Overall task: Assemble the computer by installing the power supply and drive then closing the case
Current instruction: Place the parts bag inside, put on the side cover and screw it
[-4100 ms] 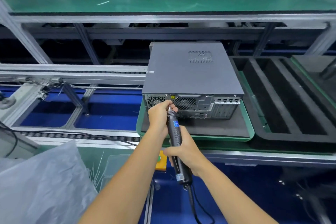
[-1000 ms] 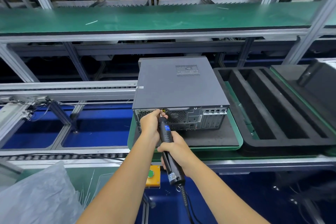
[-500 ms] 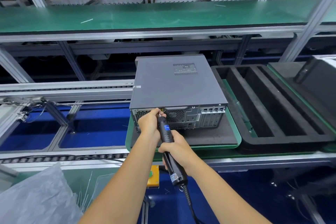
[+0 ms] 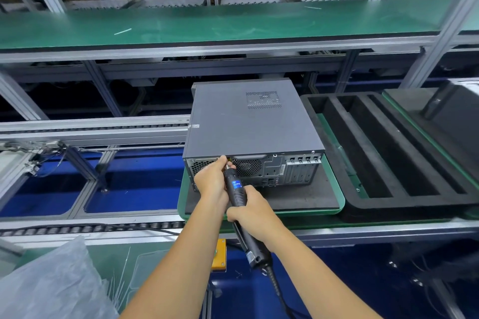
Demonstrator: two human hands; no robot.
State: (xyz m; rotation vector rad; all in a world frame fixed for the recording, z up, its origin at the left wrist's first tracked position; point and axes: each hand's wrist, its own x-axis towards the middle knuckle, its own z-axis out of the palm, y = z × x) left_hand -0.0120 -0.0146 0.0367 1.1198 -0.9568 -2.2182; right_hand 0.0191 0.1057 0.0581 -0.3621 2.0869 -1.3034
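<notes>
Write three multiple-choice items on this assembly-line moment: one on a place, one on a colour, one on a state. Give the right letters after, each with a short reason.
1. Where does the tip of the electric screwdriver meet the computer case?
A. At the top edge of its rear panel, near the left corner
B. On the vent in its top cover
C. On its far side

2. What colour is the rim of the tray under the case?
A. Yellow
B. Green
C. Red

3. How does the case stand?
A. Cover off, insides showing
B. Tipped on its side, half off the tray
C. Cover on, lying flat

Answers: 1 A, the left hand steadies the tip there while the right hand grips the handle. 2 B, a green edge rings the dark pad. 3 C, the grey cover spans the whole top.
</notes>
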